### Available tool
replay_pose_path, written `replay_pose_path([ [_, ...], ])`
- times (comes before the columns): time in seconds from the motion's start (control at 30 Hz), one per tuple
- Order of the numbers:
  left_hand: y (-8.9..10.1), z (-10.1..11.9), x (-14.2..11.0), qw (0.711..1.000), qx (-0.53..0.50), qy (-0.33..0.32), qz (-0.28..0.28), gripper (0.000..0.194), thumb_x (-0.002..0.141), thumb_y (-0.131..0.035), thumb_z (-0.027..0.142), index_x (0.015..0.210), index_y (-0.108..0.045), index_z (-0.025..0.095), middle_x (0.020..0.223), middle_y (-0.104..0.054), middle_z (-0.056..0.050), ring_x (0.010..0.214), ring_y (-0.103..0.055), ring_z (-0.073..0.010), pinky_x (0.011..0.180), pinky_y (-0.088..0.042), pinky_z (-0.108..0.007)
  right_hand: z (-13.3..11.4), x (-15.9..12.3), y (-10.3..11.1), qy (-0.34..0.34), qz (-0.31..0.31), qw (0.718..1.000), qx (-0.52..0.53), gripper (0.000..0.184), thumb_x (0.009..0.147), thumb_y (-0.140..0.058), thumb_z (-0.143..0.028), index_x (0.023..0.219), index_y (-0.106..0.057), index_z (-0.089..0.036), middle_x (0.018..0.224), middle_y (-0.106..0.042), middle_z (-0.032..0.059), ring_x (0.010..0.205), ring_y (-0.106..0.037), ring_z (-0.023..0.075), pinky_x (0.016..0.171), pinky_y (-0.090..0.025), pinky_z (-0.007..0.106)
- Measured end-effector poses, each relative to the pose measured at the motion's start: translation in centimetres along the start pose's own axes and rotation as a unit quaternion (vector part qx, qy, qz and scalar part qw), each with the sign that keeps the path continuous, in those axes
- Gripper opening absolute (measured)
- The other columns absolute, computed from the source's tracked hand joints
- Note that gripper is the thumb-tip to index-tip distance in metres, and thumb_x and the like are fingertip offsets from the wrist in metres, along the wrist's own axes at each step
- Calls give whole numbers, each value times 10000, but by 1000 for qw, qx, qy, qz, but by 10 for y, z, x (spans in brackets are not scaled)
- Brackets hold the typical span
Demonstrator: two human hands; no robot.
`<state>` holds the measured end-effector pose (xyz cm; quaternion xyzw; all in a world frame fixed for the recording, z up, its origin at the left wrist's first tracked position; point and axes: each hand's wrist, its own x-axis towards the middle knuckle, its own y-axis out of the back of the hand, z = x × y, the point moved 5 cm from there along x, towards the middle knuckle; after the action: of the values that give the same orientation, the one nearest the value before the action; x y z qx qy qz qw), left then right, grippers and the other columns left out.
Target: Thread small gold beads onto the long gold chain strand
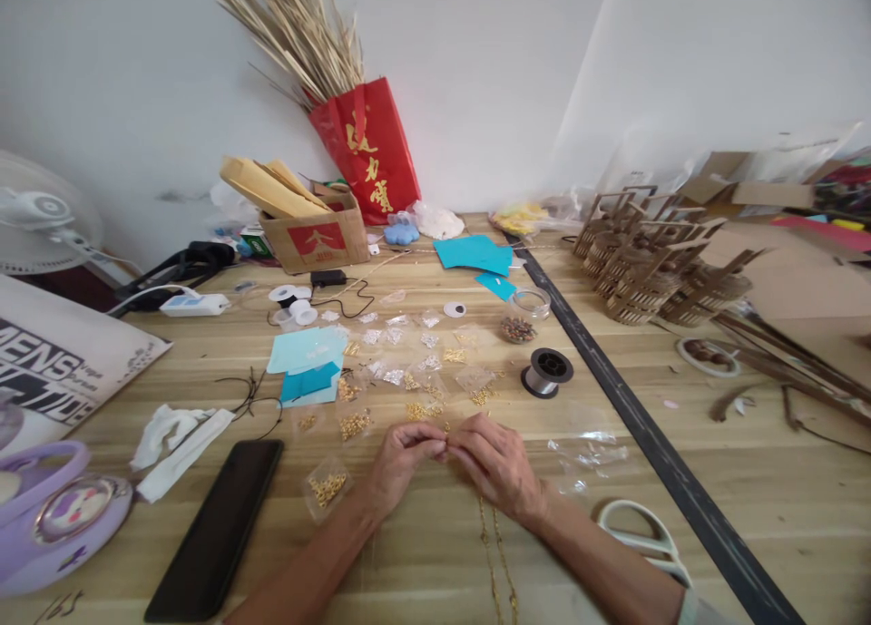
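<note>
My left hand (403, 460) and my right hand (499, 466) meet fingertip to fingertip over the middle of the table. Both are closed in a pinch. What sits between the fingertips is too small to name. From beneath my right hand a thin gold chain (502, 561) runs down toward the front edge in two strands. Just beyond the fingers lie loose gold beads (423, 411). Small clear bags of gold findings (355, 424) are spread to the left, one bag (327, 489) close to my left wrist.
A black phone (216, 530) and white cloth strips (178, 444) lie at left. To the right are a wire spool (546, 372), white-handled scissors (643, 534), a jar of beads (518, 328) and a dark strip (612, 389). Woven baskets (640, 262) stand farther back.
</note>
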<state>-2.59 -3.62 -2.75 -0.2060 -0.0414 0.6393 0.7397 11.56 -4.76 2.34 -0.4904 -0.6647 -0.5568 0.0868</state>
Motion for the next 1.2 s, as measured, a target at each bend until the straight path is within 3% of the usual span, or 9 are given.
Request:
replay_pose_path([
  [1.2,-1,0,0,1000,12,10,-1,182,589,-791,280,636,-697,132,604,-628,-1,614,-515,-117,650,-386,-235,3,-4,-7,-11,-12,996,88,67,898,-550,-179,965,-551,-177,800,-616,42,735,-564,149,643,-475,260],
])
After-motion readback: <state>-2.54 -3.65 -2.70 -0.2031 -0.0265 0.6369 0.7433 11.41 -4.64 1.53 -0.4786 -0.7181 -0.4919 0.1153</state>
